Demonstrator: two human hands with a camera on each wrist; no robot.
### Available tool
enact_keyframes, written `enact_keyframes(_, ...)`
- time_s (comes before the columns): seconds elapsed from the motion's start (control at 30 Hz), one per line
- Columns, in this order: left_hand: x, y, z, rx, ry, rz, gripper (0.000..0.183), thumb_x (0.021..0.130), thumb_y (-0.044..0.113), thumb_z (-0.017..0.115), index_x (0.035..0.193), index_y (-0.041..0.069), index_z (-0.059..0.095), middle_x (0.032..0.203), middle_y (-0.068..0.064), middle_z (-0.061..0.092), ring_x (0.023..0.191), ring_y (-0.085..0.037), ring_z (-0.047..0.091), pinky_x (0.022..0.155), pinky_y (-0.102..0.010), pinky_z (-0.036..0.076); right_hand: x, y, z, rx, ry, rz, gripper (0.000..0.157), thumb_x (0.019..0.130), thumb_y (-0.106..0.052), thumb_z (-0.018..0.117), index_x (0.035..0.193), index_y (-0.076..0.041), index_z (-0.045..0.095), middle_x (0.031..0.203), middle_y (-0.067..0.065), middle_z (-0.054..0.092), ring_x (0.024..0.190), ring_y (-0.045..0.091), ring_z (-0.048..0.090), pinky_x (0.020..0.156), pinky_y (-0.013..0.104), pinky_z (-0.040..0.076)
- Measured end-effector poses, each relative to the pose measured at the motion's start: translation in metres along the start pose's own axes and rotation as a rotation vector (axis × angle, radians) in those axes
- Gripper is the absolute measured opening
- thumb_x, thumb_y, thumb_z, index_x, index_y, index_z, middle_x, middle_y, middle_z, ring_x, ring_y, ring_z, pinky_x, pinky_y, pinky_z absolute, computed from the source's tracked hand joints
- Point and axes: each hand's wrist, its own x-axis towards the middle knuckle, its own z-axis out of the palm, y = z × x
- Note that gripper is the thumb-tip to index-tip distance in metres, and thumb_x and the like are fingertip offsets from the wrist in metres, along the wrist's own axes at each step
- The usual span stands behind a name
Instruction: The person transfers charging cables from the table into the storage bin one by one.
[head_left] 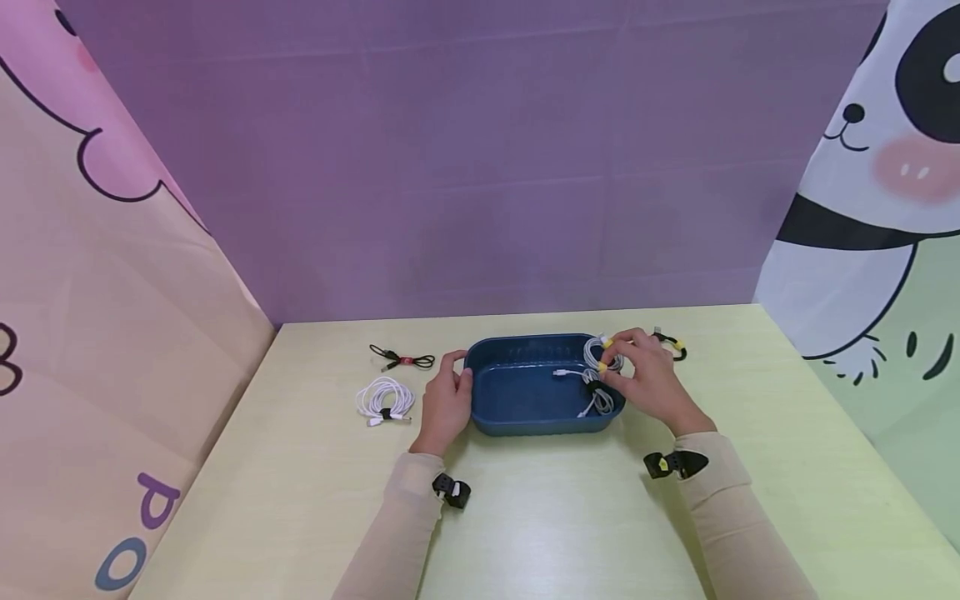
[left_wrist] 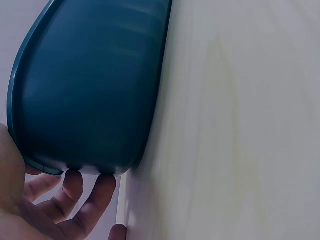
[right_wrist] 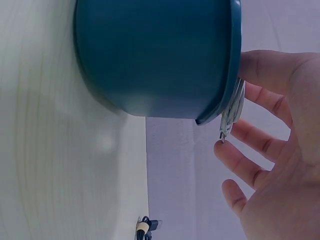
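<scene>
A dark blue basin [head_left: 517, 392] with a raised rim stands on the table. My left hand [head_left: 444, 408] grips its left end, thumb at the rim and fingertips against the outer wall in the left wrist view. Over the basin's right end, my right hand [head_left: 648, 379] pinches a pale coiled cable [head_left: 591, 354] with yellow on it between thumb and fingers. In the right wrist view, this cable [right_wrist: 232, 110] shows edge-on beside the basin rim, partly hidden by the rim. Inside the basin lies another pale cable [head_left: 602, 402], bundled with a black tie.
Left of the basin lie a black cable [head_left: 405, 361] with a red tie and a white coiled cable [head_left: 385, 398] with a black tie. Behind my right hand is a black cable [head_left: 680, 346] with a yellow tie. A purple curtain [head_left: 480, 167] hangs behind the table.
</scene>
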Motion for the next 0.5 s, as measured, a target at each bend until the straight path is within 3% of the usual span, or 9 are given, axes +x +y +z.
enact_keyframes(0.5,0.0,-0.0025,0.0014,0.0,0.009,0.01,0.036,0.107,0.02,0.052,0.142,0.014,0.053,0.078,-0.007,0.06,0.061,-0.016,0.051,0.058,-0.03,0.041,-0.0001,-0.0038,0.0044,-0.033,-0.024,-0.019,0.011,0.089,-0.015,0.079,0.092,-0.016,0.069,0.128,0.017,0.058,0.115,0.044,0.05,0.1,0.068,0.029)
